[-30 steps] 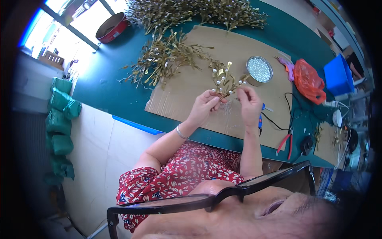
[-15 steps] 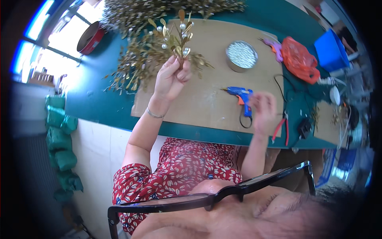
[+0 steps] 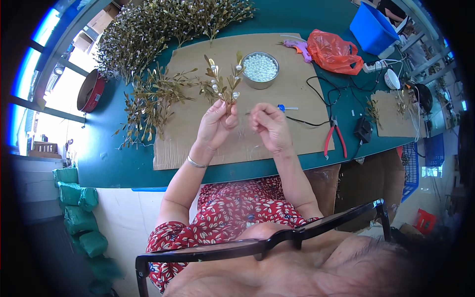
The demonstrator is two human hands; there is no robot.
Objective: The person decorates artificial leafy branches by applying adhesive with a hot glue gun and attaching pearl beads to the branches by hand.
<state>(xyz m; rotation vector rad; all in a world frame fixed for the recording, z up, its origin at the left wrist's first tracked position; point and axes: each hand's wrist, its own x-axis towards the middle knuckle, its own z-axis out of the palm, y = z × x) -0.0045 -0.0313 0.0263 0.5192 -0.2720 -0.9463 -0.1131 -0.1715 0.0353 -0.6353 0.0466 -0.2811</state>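
Note:
My left hand (image 3: 216, 123) pinches the stem of a gold-leaved sprig (image 3: 228, 94) studded with white pearl beads, holding it upright over the cardboard. Close on its right, my right hand (image 3: 271, 126) is curled round a blue glue gun (image 3: 281, 107). Most of the gun is hidden by the fingers; its blue rear end and a pale glue stick show above the knuckles, and its thin tip points left toward the sprig's stem. Just beyond both hands stands a round metal tin (image 3: 261, 71) of white pearl beads.
Loose gold sprigs (image 3: 148, 101) lie left on the cardboard sheet (image 3: 193, 153), with a beaded pile (image 3: 133, 42) behind. A red tin (image 3: 90, 91) stands far left. To the right are red-handled pliers (image 3: 335, 138), a red plastic bag (image 3: 334, 52), a purple glue gun (image 3: 298, 48) and black cords.
My right hand has moved left with the blue glue gun now in its grip, close to my left hand. The sprig is held lower. The whole view has shifted.

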